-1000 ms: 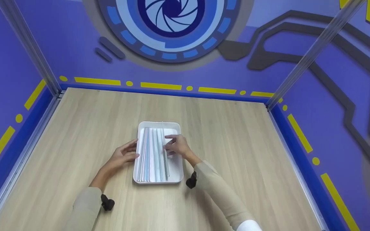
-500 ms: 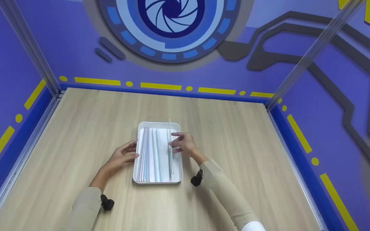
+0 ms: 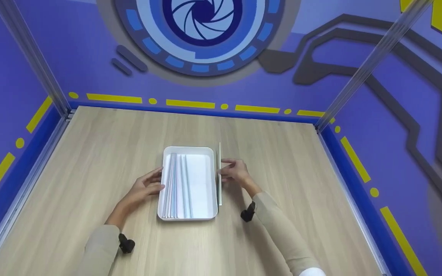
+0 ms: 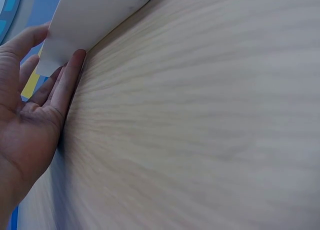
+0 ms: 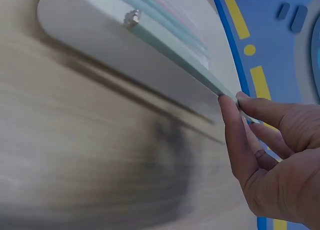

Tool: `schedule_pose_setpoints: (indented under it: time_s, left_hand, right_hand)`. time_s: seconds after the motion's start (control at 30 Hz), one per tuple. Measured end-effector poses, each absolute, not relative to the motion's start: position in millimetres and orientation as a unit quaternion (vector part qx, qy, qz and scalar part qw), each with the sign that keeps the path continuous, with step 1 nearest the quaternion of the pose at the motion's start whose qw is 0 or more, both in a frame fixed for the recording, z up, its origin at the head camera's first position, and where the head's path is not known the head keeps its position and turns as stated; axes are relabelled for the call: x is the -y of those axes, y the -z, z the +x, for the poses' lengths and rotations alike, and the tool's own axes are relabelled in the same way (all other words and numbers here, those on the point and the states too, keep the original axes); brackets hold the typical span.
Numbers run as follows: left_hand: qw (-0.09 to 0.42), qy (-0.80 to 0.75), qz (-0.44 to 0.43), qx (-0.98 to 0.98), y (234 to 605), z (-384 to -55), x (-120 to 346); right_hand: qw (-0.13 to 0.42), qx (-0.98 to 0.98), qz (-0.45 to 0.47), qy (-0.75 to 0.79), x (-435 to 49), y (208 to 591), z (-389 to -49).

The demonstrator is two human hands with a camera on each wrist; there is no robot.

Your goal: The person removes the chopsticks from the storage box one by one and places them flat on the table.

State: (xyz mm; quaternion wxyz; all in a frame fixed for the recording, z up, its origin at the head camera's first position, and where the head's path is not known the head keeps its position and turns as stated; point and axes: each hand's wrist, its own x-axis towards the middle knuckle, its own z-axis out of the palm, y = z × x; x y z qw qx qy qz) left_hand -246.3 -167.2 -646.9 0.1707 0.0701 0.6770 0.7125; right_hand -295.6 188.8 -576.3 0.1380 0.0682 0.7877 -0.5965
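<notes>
So the right hand has a pale green stick pinched between thumb and fingertips, just outside the right rim of the white tray and running pretty much alongside it. Can't tell if it's brushing the tray wall. From the head view its far end pokes a bit past the tray's far edge, while the near end stops short of the near one.

Left hand isn't clamped on anything; fingers are apart, tips resting against the tray's left wall. The other sticks lie lengthwise in the left half, with white tray floor showing between them and the right wall.

Plenty of wood either side: the light-grained tabletop stretches well beyond the tray left, right and behind. It's boxed in by purple-blue walls with yellow dashes and dots, plus metal posts at the back corners.
</notes>
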Motion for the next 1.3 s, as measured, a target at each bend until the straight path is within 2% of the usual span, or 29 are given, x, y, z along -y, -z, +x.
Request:
schedule_pose_setpoints:
  time_s: [0.57, 1.3]
  left_hand:
    - [0.169, -0.709, 0.082, -0.68, 648, -245, 168]
    - [0.167, -0.716, 0.072, -0.674, 649, -246, 166]
  right_hand:
    - [0.15, -0.823, 0.075, 0.543, -200, 606, -290]
    - [0.122, -0.832, 0.069, 0.537, -202, 620, -288]
